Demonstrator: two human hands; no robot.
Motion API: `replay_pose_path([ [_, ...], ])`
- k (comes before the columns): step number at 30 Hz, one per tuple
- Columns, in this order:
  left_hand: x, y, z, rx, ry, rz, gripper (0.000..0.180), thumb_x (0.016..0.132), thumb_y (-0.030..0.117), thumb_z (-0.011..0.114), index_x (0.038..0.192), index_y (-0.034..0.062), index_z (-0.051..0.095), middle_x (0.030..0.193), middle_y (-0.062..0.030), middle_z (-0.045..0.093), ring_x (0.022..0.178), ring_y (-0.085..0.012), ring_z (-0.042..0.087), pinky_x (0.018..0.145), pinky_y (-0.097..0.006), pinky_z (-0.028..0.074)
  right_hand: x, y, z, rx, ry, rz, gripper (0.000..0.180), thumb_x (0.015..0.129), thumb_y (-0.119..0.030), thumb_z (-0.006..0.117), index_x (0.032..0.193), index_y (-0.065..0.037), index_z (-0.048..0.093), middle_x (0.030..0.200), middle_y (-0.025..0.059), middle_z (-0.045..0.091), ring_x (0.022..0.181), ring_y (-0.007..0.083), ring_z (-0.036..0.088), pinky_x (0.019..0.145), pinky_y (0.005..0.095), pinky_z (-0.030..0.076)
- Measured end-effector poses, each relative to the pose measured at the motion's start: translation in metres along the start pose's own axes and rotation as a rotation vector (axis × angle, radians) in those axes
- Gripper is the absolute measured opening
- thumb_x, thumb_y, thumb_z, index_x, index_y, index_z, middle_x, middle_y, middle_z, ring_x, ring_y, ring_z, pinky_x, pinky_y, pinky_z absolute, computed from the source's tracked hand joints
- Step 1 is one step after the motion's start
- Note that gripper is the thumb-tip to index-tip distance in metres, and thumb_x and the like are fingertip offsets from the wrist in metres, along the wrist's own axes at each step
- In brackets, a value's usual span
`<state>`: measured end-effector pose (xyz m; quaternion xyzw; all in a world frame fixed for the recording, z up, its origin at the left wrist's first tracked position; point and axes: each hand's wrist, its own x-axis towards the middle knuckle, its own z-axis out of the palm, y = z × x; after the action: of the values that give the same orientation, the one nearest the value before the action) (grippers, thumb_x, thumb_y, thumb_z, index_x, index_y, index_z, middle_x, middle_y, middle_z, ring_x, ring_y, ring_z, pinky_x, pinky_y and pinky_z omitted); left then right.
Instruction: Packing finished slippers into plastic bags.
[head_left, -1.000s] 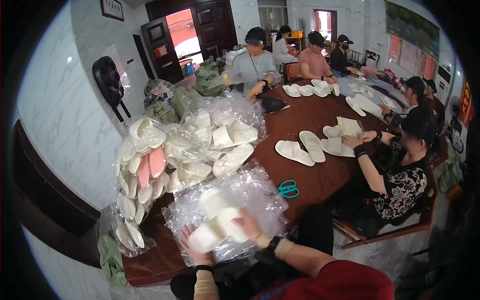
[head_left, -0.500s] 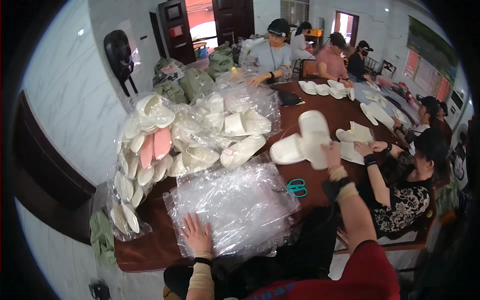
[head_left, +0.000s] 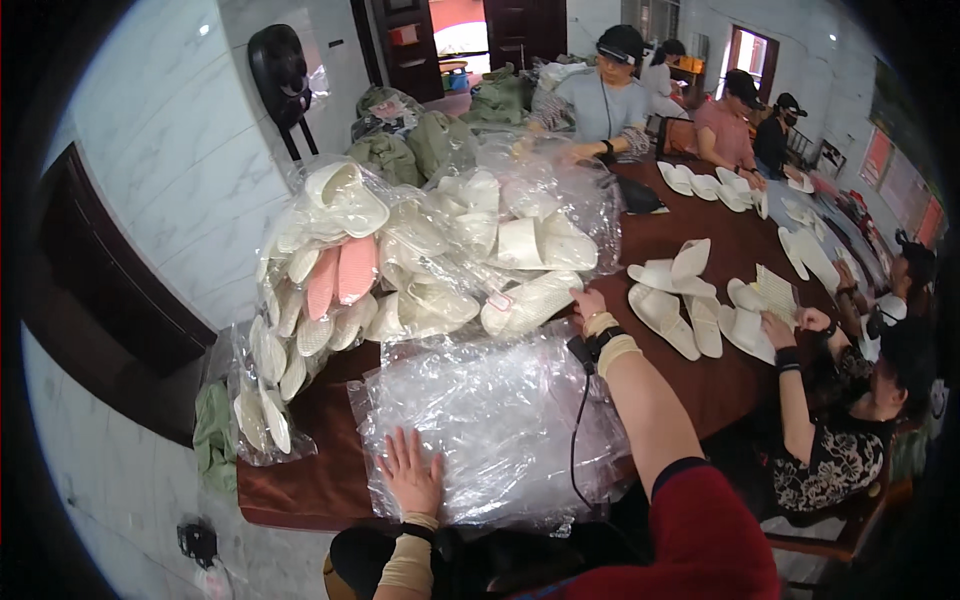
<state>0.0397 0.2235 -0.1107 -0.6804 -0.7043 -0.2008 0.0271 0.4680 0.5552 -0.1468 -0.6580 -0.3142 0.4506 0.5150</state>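
Observation:
My left hand (head_left: 412,472) lies flat with fingers spread on a stack of clear plastic bags (head_left: 500,420) at the table's near edge. My right hand (head_left: 590,304) reaches forward past the stack. Its fingers are bent around the right end of a white slipper (head_left: 530,303) with a small red-and-white label, lying at the front of a heap. White slippers in clear plastic (head_left: 415,235) make up that heap, with a pink pair (head_left: 341,275) on its left side. Loose white slippers (head_left: 665,315) rest on the table to the right of my forearm.
A co-worker in a patterned top (head_left: 830,450) sits at my right, hands on a white slipper (head_left: 748,332). Across the brown table (head_left: 300,490), another person in light blue (head_left: 600,105) handles clear plastic. More people line the far right side. Green sacks (head_left: 440,140) are piled behind.
My right hand has let go of the white slippers, now on the table, and moved left to the heap. The view has shifted left. The teal scissors no longer show.

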Motion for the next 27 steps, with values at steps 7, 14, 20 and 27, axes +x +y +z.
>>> replay_pose_path([
  [7, -0.008, -0.013, -0.005, -0.001, 0.007, -0.025, 0.067, 0.097, 0.042, 0.064, 0.154, 0.0125, 0.048, 0.167, -0.0128, 0.035, 0.156, -0.0369, 0.027, 0.125, -0.061, 0.015, -0.053, -0.055, 0.016, 0.339, -0.184, -0.150, 0.043, 0.092, -0.026, 0.074, 0.127, -0.006, 0.058, 0.110, 0.0137, 0.068, 0.090, 0.0263, 0.071, 0.065, 0.0402, 0.064],
  [14, -0.018, -0.022, -0.004, -0.013, 0.058, -0.007, 0.068, 0.097, 0.042, 0.063, 0.156, 0.0139, 0.046, 0.167, -0.0123, 0.035, 0.155, -0.0360, 0.028, 0.125, -0.060, 0.016, -0.184, -0.197, -0.016, 0.494, -0.084, -0.519, 0.025, 0.091, -0.019, 0.070, 0.110, -0.005, 0.062, 0.096, 0.0091, 0.069, 0.070, 0.0198, 0.069, 0.052, 0.0317, 0.056],
  [20, -0.032, -0.032, -0.011, -0.056, 0.086, 0.003, 0.068, 0.096, 0.042, 0.063, 0.155, 0.0135, 0.047, 0.166, -0.0129, 0.036, 0.155, -0.0366, 0.028, 0.125, -0.060, 0.016, -0.313, -0.235, -0.047, 0.567, -0.318, -0.314, 0.023, 0.097, -0.024, 0.068, 0.111, -0.006, 0.065, 0.102, 0.0065, 0.070, 0.081, 0.0176, 0.069, 0.065, 0.0332, 0.058],
  [27, -0.040, -0.044, -0.011, -0.004, 0.085, 0.011, 0.065, 0.097, 0.043, 0.061, 0.153, 0.0132, 0.050, 0.166, -0.0123, 0.037, 0.156, -0.0368, 0.027, 0.126, -0.061, 0.015, -0.466, -0.192, -0.030, 0.820, -0.594, 0.006, 0.018, 0.104, -0.023, 0.062, 0.114, -0.008, 0.065, 0.105, 0.0067, 0.072, 0.091, 0.0191, 0.067, 0.079, 0.0363, 0.055],
])
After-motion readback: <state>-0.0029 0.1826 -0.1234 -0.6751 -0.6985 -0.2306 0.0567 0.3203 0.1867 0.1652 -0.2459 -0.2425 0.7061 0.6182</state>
